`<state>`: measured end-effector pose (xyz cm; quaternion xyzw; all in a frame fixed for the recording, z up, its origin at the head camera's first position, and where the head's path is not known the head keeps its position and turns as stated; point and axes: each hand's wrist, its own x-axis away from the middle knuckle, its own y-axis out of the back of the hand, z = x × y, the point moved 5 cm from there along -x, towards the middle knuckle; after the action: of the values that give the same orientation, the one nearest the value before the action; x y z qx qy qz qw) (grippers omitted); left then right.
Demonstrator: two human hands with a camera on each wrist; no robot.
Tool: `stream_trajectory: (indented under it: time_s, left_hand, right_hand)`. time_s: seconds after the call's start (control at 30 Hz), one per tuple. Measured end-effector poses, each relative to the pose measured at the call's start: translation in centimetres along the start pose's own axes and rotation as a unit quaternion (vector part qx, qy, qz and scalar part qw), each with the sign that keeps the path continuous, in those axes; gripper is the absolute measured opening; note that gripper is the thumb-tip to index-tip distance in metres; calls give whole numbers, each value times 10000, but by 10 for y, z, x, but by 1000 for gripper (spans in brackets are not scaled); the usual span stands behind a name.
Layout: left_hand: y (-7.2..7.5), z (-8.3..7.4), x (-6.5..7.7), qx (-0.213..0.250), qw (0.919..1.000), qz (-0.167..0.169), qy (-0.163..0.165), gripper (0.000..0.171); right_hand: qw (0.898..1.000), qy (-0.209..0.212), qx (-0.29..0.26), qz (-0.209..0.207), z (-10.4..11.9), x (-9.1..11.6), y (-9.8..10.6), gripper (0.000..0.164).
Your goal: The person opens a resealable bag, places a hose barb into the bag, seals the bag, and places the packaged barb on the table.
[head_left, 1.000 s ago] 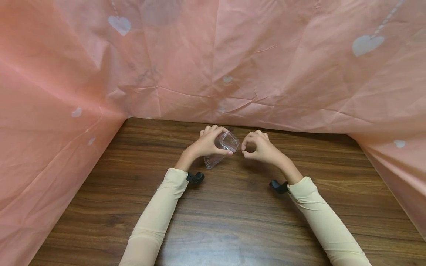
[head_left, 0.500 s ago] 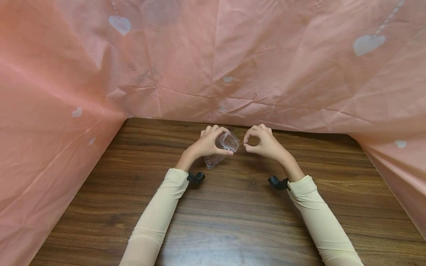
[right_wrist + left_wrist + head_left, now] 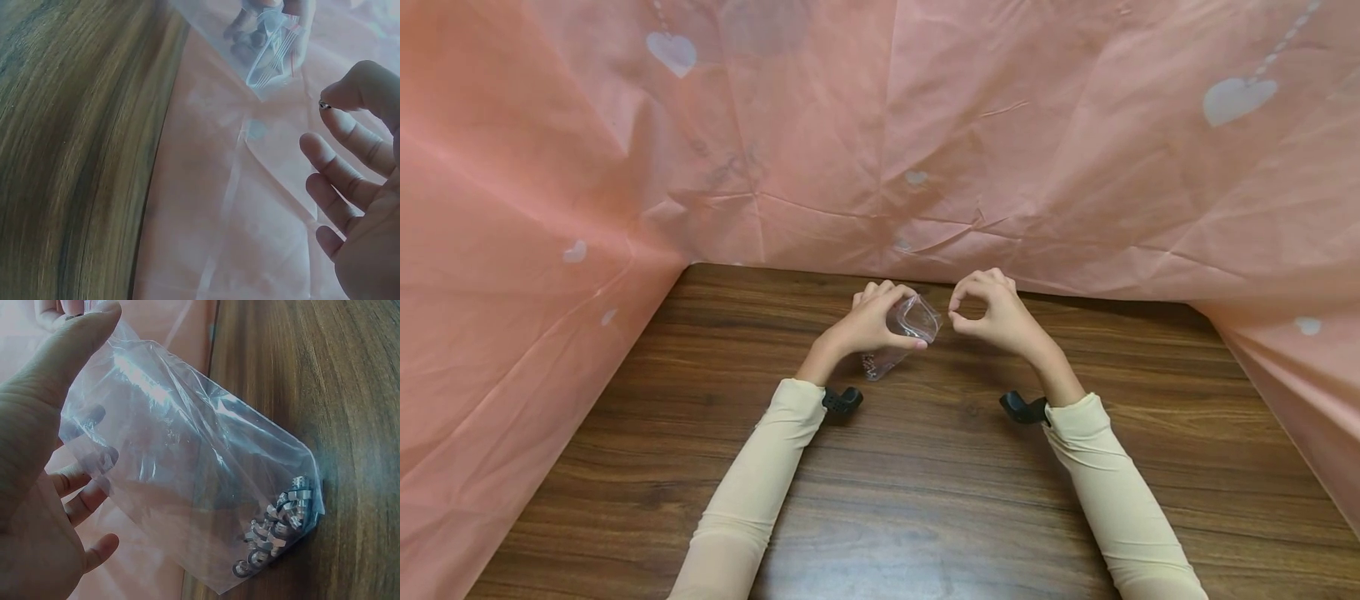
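My left hand (image 3: 871, 323) grips a clear zip-lock bag (image 3: 175, 444) near its mouth, thumb on one side and fingers on the other. The bag's mouth gapes toward the right hand, and its lower end slants down close over the table. Several small silvery metal fittings with dark rings (image 3: 275, 528) are gathered in the bottom corner. Just right of the bag mouth, my right hand (image 3: 1000, 315) pinches a tiny metal fitting (image 3: 324, 105) between thumb and index fingertips. Its other fingers are loosely bent. Most of that fitting is hidden by the fingertips.
The brown wood-grain table (image 3: 925, 483) lies below both hands. A pink cloth with pale hearts (image 3: 820, 158) hangs behind the table's far edge and along both sides. Dark wrist mounts (image 3: 1024, 408) stick out inward from the cuffs.
My right hand has lifted slightly toward the far edge, its thumb and index fingertips staying together. The left hand and the bag have hardly moved.
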<state>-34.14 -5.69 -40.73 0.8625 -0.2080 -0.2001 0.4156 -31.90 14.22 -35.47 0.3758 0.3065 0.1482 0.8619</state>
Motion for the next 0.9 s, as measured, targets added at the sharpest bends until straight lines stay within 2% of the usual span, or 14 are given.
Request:
stream_trajectory:
  time_s: [0.27, 0.9]
  left_hand:
    - [0, 0, 1, -28, 10000, -20, -11, 75]
    - [0, -5, 2, -35, 10000, -17, -79, 74]
  right_hand:
    - [9996, 145, -84, -231, 4, 1, -1, 15]
    - [9979, 500, -149, -395, 11, -1, -10, 12]
